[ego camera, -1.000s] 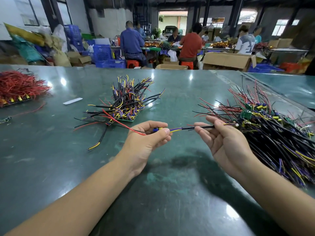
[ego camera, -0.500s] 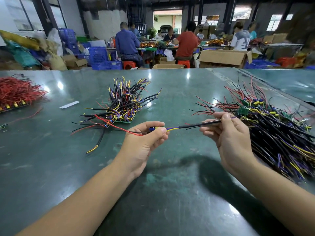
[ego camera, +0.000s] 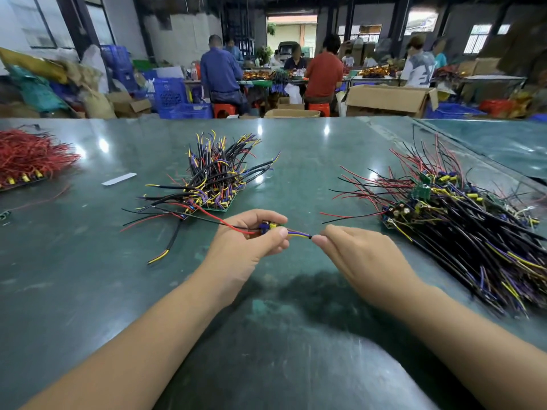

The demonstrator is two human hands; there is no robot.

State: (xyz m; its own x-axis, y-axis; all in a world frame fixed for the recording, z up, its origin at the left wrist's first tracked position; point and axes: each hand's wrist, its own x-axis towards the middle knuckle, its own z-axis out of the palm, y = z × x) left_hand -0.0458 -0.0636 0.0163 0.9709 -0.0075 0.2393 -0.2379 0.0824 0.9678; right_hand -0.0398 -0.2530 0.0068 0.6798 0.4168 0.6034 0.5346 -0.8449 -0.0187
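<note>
Purple and yellow wires (ego camera: 297,233): my left hand (ego camera: 251,247) grips their small circuit board (ego camera: 268,226), my right hand (ego camera: 364,255) pinches their far end.

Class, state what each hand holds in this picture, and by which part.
Left hand pinches the small circuit board itself; right hand pinches the black sleeve on that board's yellow and purple leads.

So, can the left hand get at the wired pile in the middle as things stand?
Probably yes: the pile lies just beyond the left hand, only bare table between, though it grips a small board.
</note>
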